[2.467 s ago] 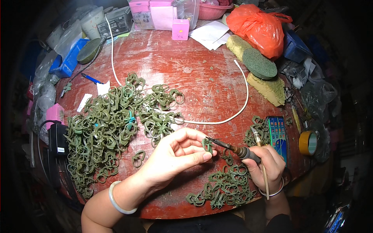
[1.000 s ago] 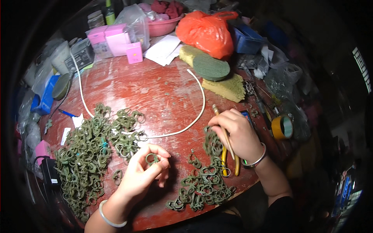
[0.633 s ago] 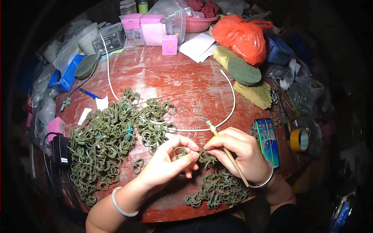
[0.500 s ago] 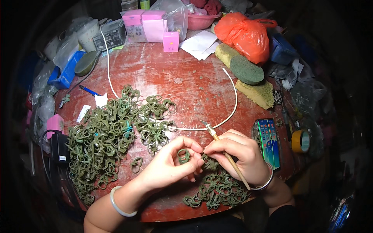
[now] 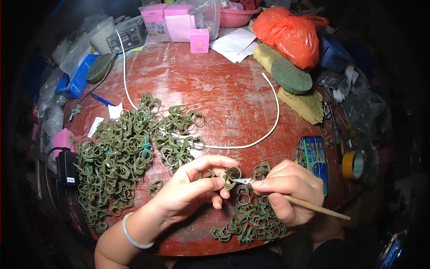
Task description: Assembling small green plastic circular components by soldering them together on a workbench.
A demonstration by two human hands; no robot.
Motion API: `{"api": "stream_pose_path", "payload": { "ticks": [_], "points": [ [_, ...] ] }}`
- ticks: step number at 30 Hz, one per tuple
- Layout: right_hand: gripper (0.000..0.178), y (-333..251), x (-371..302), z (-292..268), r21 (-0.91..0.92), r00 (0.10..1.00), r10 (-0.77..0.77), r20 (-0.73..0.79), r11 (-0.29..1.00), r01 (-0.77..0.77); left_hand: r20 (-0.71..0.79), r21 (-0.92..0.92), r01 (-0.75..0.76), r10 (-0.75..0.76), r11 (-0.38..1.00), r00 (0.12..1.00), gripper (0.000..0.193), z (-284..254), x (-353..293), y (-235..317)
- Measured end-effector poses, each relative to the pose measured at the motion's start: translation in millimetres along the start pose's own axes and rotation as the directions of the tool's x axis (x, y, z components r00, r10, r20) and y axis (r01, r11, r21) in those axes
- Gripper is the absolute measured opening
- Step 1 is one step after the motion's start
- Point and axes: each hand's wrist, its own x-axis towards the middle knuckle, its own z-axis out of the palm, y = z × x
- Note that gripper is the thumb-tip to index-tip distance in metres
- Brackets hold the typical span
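Between the thumb and fingers of my left hand (image 5: 190, 186) is a small dark green ring (image 5: 231, 179) with a raised ornament. A second ring (image 5: 206, 173) sits further back within the same hand's fingers. My right hand (image 5: 291, 190) is closed around a wooden-handled craft knife (image 5: 316, 208), and its blade points left, at or very near the held ring's edge. Below and between my hands lies a small pile of green rings (image 5: 251, 224). A far larger heap of similar rings (image 5: 112, 175) spreads over the table at the left, and one loose ring (image 5: 155, 187) lies beside it.
A white cable (image 5: 237, 147) curves across the red table (image 5: 215, 107). At the right are a phone (image 5: 315, 163), yellow tape (image 5: 353, 165), sponges (image 5: 301, 105) and a green oval pad (image 5: 291, 76). Pink boxes (image 5: 199, 41) and a red bag (image 5: 289, 38) stand at the back.
My right hand has turned the craft knife from blade-up to blade-left, bringing its tip to the ring. A ring now shows at my left fingertips, where both hands' fingers met before.
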Motion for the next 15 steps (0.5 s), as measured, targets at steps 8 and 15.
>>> {"api": "stream_pose_path", "payload": {
  "ticks": [8, 15],
  "points": [
    [0.018, 4, -5, 16, -0.2, 0.996, -0.086, 0.029, 0.976, 0.09, -0.004, 0.076, -0.056, 0.057, 0.995, 0.998, 0.035, 1, 2, -6],
    [0.023, 4, -7, 20, -0.295, 0.987, -0.152, 0.043, 0.942, 0.158, -0.012, 0.107, -0.086, 0.088, 0.991, 0.996, 0.033, 1, 2, -7]
  ]
}}
